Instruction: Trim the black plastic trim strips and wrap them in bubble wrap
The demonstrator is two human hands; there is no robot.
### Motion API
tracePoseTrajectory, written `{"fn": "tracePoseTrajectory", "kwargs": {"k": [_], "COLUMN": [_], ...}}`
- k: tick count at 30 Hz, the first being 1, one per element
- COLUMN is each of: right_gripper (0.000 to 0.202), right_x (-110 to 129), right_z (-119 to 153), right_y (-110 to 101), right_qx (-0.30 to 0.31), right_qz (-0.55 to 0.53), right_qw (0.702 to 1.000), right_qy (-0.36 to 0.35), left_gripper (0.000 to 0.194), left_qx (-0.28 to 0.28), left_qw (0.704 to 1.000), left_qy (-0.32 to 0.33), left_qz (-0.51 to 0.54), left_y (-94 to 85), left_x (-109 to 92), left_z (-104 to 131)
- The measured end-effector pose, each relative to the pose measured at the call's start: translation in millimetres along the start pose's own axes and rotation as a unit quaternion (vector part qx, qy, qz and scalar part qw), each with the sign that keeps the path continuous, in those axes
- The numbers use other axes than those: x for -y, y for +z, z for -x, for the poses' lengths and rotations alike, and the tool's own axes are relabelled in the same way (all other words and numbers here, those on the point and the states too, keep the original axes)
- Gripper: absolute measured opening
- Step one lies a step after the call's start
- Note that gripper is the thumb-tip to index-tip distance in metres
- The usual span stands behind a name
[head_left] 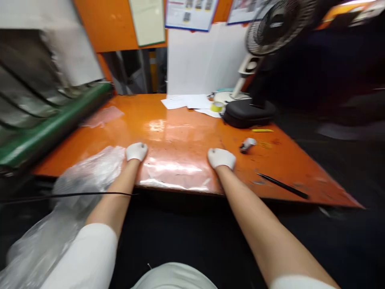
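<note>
Gleaming orange table (186, 138) beside green roller (60, 119)

The site is presenting as a workshop or factory workstation. A scuffed orange counter (177, 138) is standing beside a green roller (58, 120); printed sheets (192, 14) are hanging behind it; a fan (278, 24) and yellow tape (217, 106) are occupying the counter; clear plastic sheeting (64, 218) is spilling over its front edge.
</note>
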State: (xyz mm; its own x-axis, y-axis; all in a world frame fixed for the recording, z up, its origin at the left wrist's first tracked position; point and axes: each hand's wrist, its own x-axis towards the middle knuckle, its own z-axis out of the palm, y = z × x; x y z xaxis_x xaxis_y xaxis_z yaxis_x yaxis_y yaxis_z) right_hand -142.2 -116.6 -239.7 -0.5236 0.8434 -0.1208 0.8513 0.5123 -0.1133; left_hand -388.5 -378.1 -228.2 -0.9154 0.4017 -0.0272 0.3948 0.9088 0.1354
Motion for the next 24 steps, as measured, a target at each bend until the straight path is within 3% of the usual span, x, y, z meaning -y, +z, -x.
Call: {"fn": "tracePoseTrajectory", "kwargs": {"k": [4,9,12,15,18,21,24], "right_gripper": [0.054,0.042,0.04,0.05,0.053,0.048,0.04], "right_x": [2,-27,-65,-118,-172,-208,-216], "right_z": [5,26,47,64,74,74,64], "right_y": [-5,10,13,5,-8,-16,-13], "right_qx": [0.006,-0.04,-0.092,-0.119,-0.063,-0.009,0.015], "right_qz": [-0.002,-0.013,-0.005,0.027,0.047,0.049,0.073], "right_qw": [1.0,0.995,0.989,0.992,0.992,0.995,0.995], "right_qy": [-0.013,-0.086,-0.116,-0.014,0.1,0.091,0.07], "left_gripper": [0.055,0.056,0.058,0.056,0.054,0.054,0.053], "left_qx": [-0.002,-0.004,-0.005,-0.002,0.001,-0.002,-0.004], "left_qw": [1.0,0.999,0.999,0.999,1.0,1.0,1.0], "left_qy": [-0.007,0.005,0.007,0.008,0.012,0.016,0.012], "left_qz": [-0.029,-0.037,-0.036,-0.031,-0.028,-0.026,-0.006], "left_y": [1.7,8.8,9.5,11.0,13.8,15.7,15.5], "left_x": [-2,4,5,4,4,3,1], "left_z": [-13,-23,-24,-24,-23,-21,-17]}}
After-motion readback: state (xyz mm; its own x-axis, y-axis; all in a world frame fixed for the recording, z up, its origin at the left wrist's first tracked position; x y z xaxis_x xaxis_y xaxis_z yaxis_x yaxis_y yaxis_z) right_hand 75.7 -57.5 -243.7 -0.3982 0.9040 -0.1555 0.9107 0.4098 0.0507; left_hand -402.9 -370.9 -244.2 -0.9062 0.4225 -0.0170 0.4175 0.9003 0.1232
